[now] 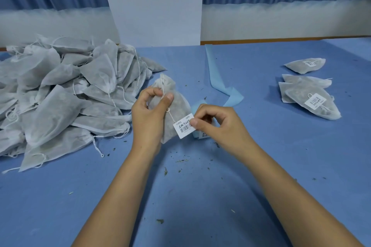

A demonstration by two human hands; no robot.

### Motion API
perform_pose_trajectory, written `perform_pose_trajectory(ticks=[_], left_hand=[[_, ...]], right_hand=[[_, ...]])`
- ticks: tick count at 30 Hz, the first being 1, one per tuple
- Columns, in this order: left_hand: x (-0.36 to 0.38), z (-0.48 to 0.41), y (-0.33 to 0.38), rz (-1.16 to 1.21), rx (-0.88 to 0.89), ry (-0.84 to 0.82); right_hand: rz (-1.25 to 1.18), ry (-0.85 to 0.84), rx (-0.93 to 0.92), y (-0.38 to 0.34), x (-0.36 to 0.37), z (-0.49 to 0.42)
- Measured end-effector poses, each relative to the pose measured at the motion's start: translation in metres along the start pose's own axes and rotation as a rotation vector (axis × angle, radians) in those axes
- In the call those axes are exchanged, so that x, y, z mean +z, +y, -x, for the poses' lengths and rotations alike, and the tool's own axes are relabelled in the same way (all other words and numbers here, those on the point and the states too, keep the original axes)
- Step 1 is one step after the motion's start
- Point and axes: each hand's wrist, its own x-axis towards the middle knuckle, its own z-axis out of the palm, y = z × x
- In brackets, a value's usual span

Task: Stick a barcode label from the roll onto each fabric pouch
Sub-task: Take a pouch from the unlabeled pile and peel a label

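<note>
My left hand [148, 114] grips a white fabric pouch [177, 106] by its gathered neck and holds it upright above the blue table [200, 186]. My right hand [216, 124] pinches the right edge of a white barcode label [183, 126], which lies against the pouch's lower right side. Behind my right hand, the label roll [197, 120] with its pale blue backing strip [218, 78] is mostly hidden; the strip trails away toward the back of the table.
A big heap of unlabelled drawstring pouches [60, 94] fills the left of the table. Three labelled pouches [309, 94] lie at the right. Dried herb crumbs [181, 160] are scattered over the cloth. A white pillar and blue curtains stand behind.
</note>
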Motion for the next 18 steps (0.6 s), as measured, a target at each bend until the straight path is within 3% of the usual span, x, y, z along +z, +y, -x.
perform_pose_trajectory(ticks=[2, 7, 13, 18], left_hand=[[-0.002, -0.002, -0.001, 0.029, 0.006, 0.021], [-0.005, -0.005, -0.005, -0.057, 0.153, -0.022], [0.007, 0.004, -0.002, -0.330, 0.466, -0.160], [0.006, 0.007, -0.001, -0.380, 0.535, -0.263]], right_hand=[[-0.024, 0.038, -0.039, 0.000, -0.002, 0.000], [-0.369, 0.205, -0.224, -0.002, -0.011, -0.001], [-0.309, 0.256, -0.067, 0.002, 0.003, -0.004], [-0.283, 0.238, 0.012, 0.005, 0.004, -0.003]])
